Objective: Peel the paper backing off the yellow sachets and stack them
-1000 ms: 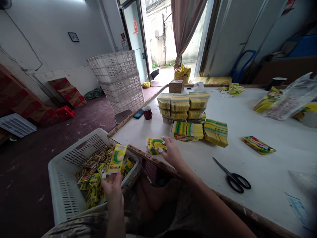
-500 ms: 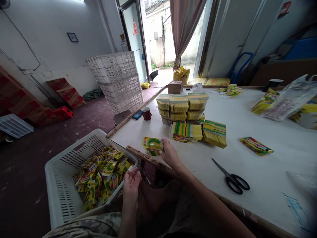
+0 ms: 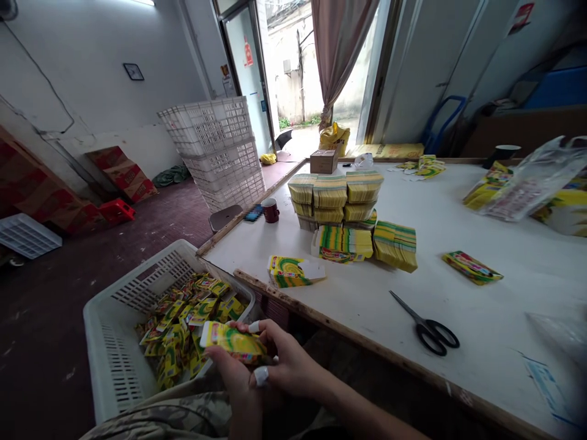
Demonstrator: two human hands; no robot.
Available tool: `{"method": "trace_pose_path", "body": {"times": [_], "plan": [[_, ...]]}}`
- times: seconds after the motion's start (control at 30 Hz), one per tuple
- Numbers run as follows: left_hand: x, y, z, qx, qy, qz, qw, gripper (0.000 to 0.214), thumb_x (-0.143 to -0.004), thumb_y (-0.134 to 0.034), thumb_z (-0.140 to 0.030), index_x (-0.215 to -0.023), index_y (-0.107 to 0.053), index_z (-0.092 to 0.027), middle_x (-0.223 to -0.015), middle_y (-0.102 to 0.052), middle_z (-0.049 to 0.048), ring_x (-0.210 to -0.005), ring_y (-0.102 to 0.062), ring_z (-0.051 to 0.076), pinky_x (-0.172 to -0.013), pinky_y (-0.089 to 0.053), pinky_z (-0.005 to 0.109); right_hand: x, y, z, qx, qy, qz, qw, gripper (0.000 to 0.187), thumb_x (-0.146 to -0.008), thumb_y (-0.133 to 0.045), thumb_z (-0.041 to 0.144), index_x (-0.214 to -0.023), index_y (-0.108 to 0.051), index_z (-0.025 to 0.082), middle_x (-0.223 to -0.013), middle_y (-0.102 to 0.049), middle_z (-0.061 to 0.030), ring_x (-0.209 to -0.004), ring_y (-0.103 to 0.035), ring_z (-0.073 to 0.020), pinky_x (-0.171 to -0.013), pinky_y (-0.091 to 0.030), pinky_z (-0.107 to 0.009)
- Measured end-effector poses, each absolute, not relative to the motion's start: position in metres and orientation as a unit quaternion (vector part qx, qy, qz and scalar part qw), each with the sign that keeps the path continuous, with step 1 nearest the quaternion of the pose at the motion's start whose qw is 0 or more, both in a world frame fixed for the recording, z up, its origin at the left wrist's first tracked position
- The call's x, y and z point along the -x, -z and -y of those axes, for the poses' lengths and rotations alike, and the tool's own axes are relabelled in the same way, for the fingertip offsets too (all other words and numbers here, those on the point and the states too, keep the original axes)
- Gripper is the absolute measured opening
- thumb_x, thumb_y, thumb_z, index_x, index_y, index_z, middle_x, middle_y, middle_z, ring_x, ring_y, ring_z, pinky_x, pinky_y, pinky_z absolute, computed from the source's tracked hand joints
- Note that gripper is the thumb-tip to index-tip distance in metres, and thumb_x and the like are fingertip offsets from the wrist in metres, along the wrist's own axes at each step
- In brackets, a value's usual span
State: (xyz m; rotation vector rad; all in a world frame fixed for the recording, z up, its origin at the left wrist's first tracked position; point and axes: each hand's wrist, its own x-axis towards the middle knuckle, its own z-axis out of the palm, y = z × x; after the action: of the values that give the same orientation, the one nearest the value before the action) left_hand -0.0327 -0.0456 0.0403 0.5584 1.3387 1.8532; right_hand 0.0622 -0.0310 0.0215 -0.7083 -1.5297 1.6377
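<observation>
The left hand (image 3: pixel 233 374) and right hand (image 3: pixel 293 363), partly curled, held a yellow-and-green printed cardboard carton (image 3: pixel 232 340) beyond the tabletop's (image 3: pixel 358 299) near edge; seemingly mid-handling, the next move called for light, steady pressure.

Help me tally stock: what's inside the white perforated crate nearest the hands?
A jumbled heap of yellow-and-green cartons; only upper ones show. Those beneath, and the floor of the crate, are covered.

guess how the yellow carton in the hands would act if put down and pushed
The yellow carton is probably light, being small and looking like thin card, though any contents are hidden. Its broad, flat face suggests it would slide rather than roll.
</observation>
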Motion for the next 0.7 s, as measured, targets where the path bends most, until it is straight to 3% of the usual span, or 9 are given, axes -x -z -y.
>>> {"method": "trace_pose_path", "body": {"times": [0.07,0.17,0.23,0.3,0.4,0.5,0.63,0.7], "plan": [[0.03,-0.038,0.044,-0.181,-0.74,-0.503,0.408,0.076,-0.064,-0.034,-0.089,-0.087,-0.065,-0.023,-0.077,-0.063,0.0051,-0.075,-0.06,0.023,-0.071,-0.051,0.036,-0.067,-0.025,0.021,0.29,-0.657,0.563,0.408,0.046,-0.062,-0.077,0.023,-0.104,-0.058,0.02,-0.075,-0.054,0.0052,-0.067,-0.05,-0.0118,-0.06,-0.04,-0.022],[0.025,-0.033,0.042,-0.155,-0.761,-0.485,0.403,0.047,-0.064,-0.068,-0.066,-0.081,-0.063,-0.022,-0.077,-0.065,0.0011,-0.075,-0.061,0.019,-0.072,-0.051,0.032,-0.076,-0.03,0.011,0.282,-0.653,0.555,0.432,0.032,-0.07,-0.073,0.032,-0.096,-0.063,0.018,-0.079,-0.064,0.0006,-0.072,-0.058,-0.015,-0.064,-0.046,-0.025],[0.026,-0.03,0.041,-0.152,-0.768,-0.494,0.379,0.034,-0.063,-0.076,-0.05,-0.074,-0.061,-0.022,-0.073,-0.064,-0.0028,-0.073,-0.061,0.015,-0.074,-0.049,0.028,-0.081,-0.031,0.009,0.306,-0.601,0.592,0.441,0.02,-0.076,-0.067,0.033,-0.088,-0.066,0.017,-0.079,-0.067,-0.0017,-0.072,-0.061,-0.0165,-0.065,-0.049,-0.027],[0.031,-0.029,0.04,-0.159,-0.765,-0.503,0.369,0.031,-0.064,-0.078,-0.045,-0.072,-0.061,-0.021,-0.073,-0.064,-0.003,-0.073,-0.061,0.015,-0.075,-0.049,0.028,-0.087,-0.03,0.006,0.332,-0.554,0.616,0.451,0.014,-0.079,-0.063,0.029,-0.085,-0.07,0.018,-0.08,-0.069,-0.0026,-0.074,-0.062,-0.0179,-0.068,-0.05,-0.029],[0.051,-0.035,0.041,-0.187,-0.756,-0.509,0.367,0.039,-0.064,-0.076,-0.052,-0.084,-0.066,-0.02,-0.087,-0.068,0.0022,-0.086,-0.062,0.018,-0.079,-0.048,0.029,-0.102,-0.032,-0.001,0.358,-0.464,0.675,0.448,0.021,-0.081,-0.057,0.017,-0.094,-0.073,0.023,-0.086,-0.069,-0.0032,-0.08,-0.061,-0.0192,-0.074,-0.048,-0.032],[0.072,-0.044,0.047,-0.313,-0.72,-0.521,0.335,0.062,-0.061,-0.073,-0.061,-0.107,-0.064,-0.021,-0.113,-0.065,0.0075,-0.107,-0.058,0.023,-0.092,-0.044,0.032,-0.118,-0.043,-0.006,0.36,-0.264,0.812,0.377,0.029,-0.086,-0.052,0.012,-0.099,-0.073,0.028,-0.089,-0.069,-0.005,-0.085,-0.058,-0.0208,-0.08,-0.045,-0.035],[0.077,-0.049,0.055,-0.513,-0.525,-0.597,0.324,0.085,-0.045,-0.088,-0.034,-0.123,-0.057,-0.021,-0.129,-0.059,0.0123,-0.121,-0.051,0.033,-0.102,-0.038,0.042,-0.12,-0.057,0.002,0.258,-0.16,0.904,0.3,0.012,-0.087,-0.062,0.026,-0.095,-0.071,0.03,-0.085,-0.069,-0.0025,-0.089,-0.057,-0.0216,-0.1,-0.036,-0.045],[0.068,-0.048,0.056,-0.544,-0.442,-0.619,0.354,0.079,-0.048,-0.085,-0.026,-0.123,-0.057,-0.022,-0.123,-0.063,0.0116,-0.116,-0.056,0.033,-0.1,-0.041,0.045,-0.116,-0.056,0.009,0.246,-0.175,0.897,0.324,0.021,-0.085,-0.064,0.025,-0.104,-0.068,0.031,-0.099,-0.068,-0.0032,-0.104,-0.056,-0.0239,-0.11,-0.026,-0.049]]}}
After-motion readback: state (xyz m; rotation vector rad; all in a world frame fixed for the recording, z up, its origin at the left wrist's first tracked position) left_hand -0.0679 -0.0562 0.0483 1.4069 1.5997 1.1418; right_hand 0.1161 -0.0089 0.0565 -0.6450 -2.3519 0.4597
